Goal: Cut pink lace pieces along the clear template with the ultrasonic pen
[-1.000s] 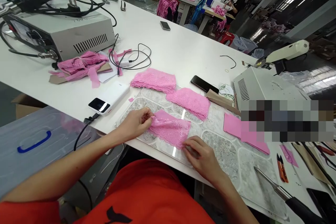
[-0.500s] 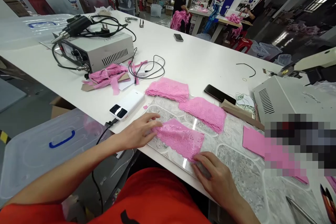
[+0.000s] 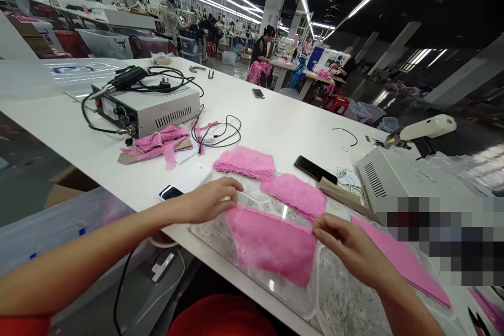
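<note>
Stretched between my two hands is a single pink lace piece [image 3: 271, 244], its top edge raised and its body hanging over the grey marbled mat [image 3: 342, 289]. My left hand [image 3: 214, 199] is closed at its upper left corner, fingertips partly hidden. At the upper right corner, my right hand [image 3: 348, 247] pinches the lace between thumb and fingers. Just beyond lie two stacks of similar pink lace, one farther left [image 3: 246, 161] and one nearer the right hand [image 3: 295, 195]. A flat pink fabric stack [image 3: 409, 265] lies right of my right hand.
A grey control box [image 3: 165, 113] with a black-handled tool and cables stands at the left, pink scraps [image 3: 161, 142] before it. A black phone [image 3: 315, 169] lies behind the stacks. Another grey machine [image 3: 397, 178] stands at the right. A co-worker [image 3: 260, 58] is beyond the table.
The lace piece has gone from lying on the mat to being lifted by its top edge. My right hand has moved from its lower corner to the upper right one. The view has tilted up.
</note>
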`<state>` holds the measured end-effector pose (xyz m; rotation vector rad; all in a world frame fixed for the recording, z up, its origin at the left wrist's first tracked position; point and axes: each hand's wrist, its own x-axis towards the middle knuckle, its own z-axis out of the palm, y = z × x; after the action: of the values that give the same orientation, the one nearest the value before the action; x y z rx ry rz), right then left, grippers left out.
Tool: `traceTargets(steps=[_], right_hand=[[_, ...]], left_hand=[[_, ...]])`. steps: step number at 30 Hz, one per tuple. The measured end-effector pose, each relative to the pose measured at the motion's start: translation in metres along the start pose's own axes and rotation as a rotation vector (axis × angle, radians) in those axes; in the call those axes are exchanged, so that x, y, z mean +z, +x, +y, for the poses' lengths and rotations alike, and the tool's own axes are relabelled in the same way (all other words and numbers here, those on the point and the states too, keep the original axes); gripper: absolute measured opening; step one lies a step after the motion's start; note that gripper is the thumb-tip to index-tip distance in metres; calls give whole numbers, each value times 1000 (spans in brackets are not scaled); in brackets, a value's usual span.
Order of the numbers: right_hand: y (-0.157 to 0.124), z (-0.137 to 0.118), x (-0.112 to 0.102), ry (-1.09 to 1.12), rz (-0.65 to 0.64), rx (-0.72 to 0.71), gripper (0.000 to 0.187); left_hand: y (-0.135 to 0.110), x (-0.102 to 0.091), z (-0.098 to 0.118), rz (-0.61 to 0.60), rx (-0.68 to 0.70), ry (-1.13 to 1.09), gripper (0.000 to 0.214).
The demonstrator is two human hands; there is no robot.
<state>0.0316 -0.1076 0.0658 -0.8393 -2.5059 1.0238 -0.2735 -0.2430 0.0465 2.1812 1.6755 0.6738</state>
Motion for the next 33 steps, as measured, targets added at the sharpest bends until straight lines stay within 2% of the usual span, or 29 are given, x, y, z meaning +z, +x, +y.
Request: traceTargets(steps=[2, 4, 7, 9, 11, 14, 17, 20, 22, 24, 28, 31, 33], right_hand=[[29, 3, -8, 57, -56, 43, 37], [65, 5, -17, 45, -18, 73, 39], [123, 6, -30, -40, 195, -51, 33], [156, 8, -33, -61, 303, -125, 26], [179, 15, -26, -86, 365, -200, 21], [194, 33, 3, -127, 300, -259, 13], [190, 50, 32, -153, 227, -269, 9], [173, 61, 39, -161, 247, -231, 11], [153, 65, 34, -167, 282, -185, 15], [128, 66, 28, -175, 275, -147, 15], [83, 69, 26, -208, 180, -140, 17], [67, 73, 31, -231, 151, -147, 21], [66, 78, 33, -230, 154, -148, 19]], left_hand=[[22, -15, -10, -29, -24, 109, 22], [49, -31, -27, -5, -40, 163, 21], [89, -56, -57, 118, -83, 250, 20], [106, -68, -74, 209, -96, 311, 21], [111, -69, -88, 246, -93, 355, 21], [100, -53, -108, 206, -63, 392, 17], [81, -36, -122, 161, -30, 403, 18], [70, -30, -122, 172, -2, 394, 21], [70, -25, -110, 184, 38, 376, 23], [75, -12, -91, 154, 109, 347, 22], [98, 34, -51, 38, 234, 306, 15], [117, 62, -38, 2, 229, 307, 10], [127, 71, -37, -7, 208, 304, 10]])
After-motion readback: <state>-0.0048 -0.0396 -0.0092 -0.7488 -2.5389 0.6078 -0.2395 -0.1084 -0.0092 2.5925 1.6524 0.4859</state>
